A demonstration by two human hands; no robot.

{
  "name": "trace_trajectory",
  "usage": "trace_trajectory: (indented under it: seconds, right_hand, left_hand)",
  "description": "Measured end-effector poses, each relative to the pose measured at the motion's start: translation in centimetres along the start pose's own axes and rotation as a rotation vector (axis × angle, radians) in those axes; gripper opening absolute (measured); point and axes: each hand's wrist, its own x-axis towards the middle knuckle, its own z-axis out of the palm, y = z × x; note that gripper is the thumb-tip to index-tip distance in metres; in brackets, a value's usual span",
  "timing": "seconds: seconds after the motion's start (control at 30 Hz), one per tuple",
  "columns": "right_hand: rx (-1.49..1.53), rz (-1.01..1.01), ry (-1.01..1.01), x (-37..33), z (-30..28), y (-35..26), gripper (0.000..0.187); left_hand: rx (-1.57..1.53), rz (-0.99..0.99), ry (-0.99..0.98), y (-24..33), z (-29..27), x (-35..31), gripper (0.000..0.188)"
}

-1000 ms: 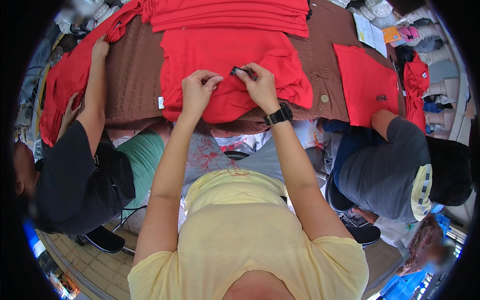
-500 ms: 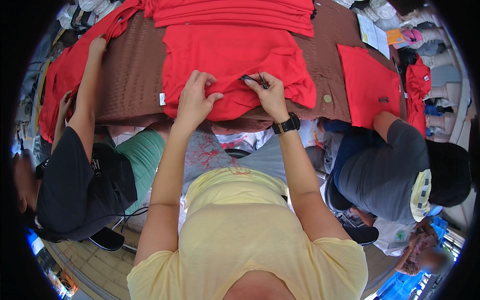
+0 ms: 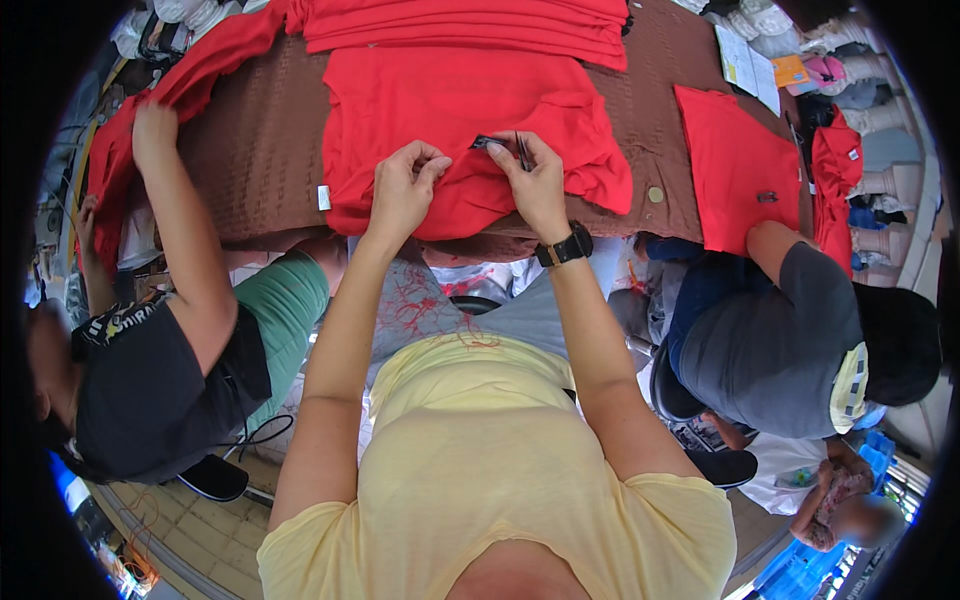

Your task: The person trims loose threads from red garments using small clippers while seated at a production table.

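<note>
In front of me a red garment [image 3: 450, 95] lies spread on the brown-covered table, its near part bunched in folds. A small white label [image 3: 323, 197] shows at its left edge. My right hand [image 3: 535, 185], with a dark watch on the wrist, holds small black thread snips [image 3: 487, 142] over the cloth, blades pointing left. My left hand [image 3: 405, 190] is just left of them, thumb and forefinger pinched together above the folds. Whatever is in that pinch is too small to make out.
A stack of folded red garments [image 3: 470, 25] lies beyond. At left a person's hand [image 3: 155, 135] is on red cloth. At right another person leans over a red piece [image 3: 740, 175] with small snips on it. Papers [image 3: 748, 68] lie at the far right of the brown cover [image 3: 655, 130].
My left hand's thumb and fingers have closed into a pinch, and the hand has shifted slightly right. My right hand has risen a little with the snips. The left person's arm has swung left.
</note>
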Motion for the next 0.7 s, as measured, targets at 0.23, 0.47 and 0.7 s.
trace_trajectory:
  seconds: [0.23, 0.47, 0.7]
  right_hand:
    - [-0.147, 0.178, -0.052, -5.5, 2.3, -2.5, 0.024]
    - [-0.168, 0.253, -0.008, -5.6, 3.2, -0.3, 0.016]
    - [0.019, 0.266, 0.001, -5.0, 4.1, 2.0, 0.015]
  left_hand:
    - [-0.116, -0.055, 0.011, -0.1, -0.5, -1.4, 0.007]
    - [0.218, 0.207, 0.127, 1.1, 0.8, -2.1, 0.009]
    - [0.268, 0.120, 0.088, -0.9, 1.1, -0.9, 0.007]
